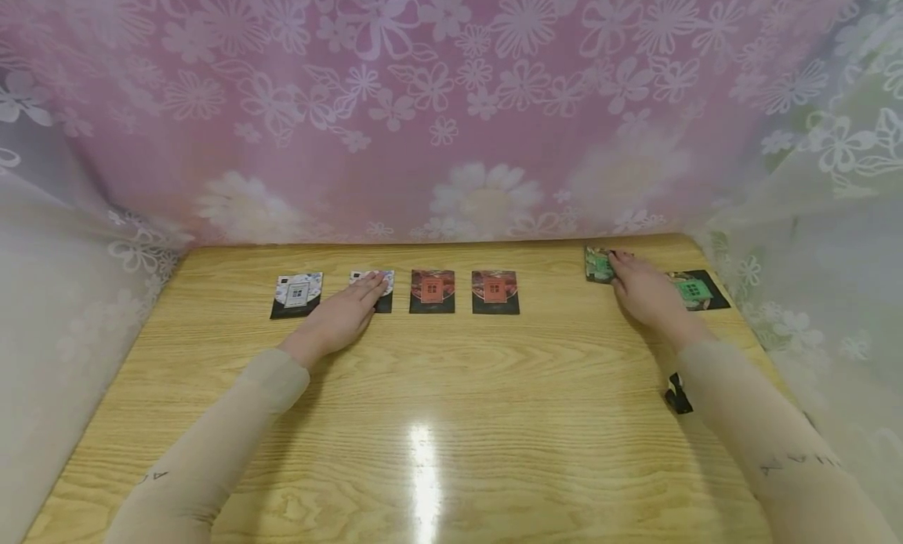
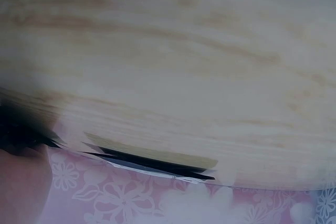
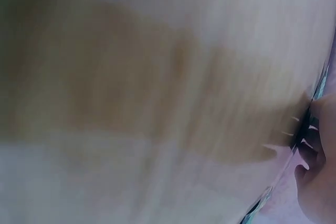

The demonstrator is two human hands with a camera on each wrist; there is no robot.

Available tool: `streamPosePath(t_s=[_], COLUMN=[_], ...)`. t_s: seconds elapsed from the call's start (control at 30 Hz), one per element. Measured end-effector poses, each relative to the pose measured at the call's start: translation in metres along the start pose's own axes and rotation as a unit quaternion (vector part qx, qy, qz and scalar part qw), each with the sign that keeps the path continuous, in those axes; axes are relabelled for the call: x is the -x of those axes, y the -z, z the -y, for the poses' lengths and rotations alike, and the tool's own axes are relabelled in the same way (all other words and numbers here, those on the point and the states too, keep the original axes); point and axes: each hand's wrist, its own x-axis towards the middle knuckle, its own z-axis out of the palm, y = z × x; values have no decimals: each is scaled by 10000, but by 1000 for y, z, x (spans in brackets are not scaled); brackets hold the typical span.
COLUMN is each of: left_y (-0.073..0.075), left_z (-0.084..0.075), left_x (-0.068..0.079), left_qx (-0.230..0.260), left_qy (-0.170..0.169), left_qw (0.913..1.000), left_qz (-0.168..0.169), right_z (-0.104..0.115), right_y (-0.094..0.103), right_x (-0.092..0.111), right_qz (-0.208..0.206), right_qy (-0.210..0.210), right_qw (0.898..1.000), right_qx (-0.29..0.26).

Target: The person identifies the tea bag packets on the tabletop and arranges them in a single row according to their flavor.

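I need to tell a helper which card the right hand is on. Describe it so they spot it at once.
Go to the far right end of the wooden table. Two green cards lie there; take the green card nearer the curtain, under the right hand fingertips. The other green card lies beside the wrist.

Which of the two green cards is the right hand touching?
The right hand rests its fingertips on the far green card, near the table's back edge. The other green card lies apart, to the right of the wrist, untouched.

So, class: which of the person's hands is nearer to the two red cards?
Left. The left hand rests on the white card just beside the red cards; the right hand is farther off, on a green card.
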Motion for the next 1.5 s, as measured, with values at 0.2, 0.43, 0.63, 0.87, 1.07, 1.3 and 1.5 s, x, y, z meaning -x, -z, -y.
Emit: streamPosePath(t_s=[0.2,0.43,0.63,0.87,1.07,1.3,1.5], left_y=[-1,-1,-1,-1,-1,1,1], left_z=[2,2,3,2,1,-2,-1], left_x=[0,0,-1,-1,-1,2,1], left_qx=[-31,-94,-133,-150,-113,-129,-156], left_qy=[-4,-31,-54,-50,-63,-81,-77], left_qw=[10000,9999,9999,9999,9999,9998,9998], left_qz=[-11,-39,-55,-43,-64,-87,-108], right_z=[19,45,70,84,69,51,54], right_y=[-2,-4,-6,-4,1,4,4], right_x=[8,21,33,41,37,35,33], right_qz=[10,29,-169,-282,-466,-310,-363], right_qy=[67,123,329,397,1068,1653,1896], right_qw=[9998,9997,9991,9985,9927,9852,9806], right_qx=[182,204,213,259,323,341,342])
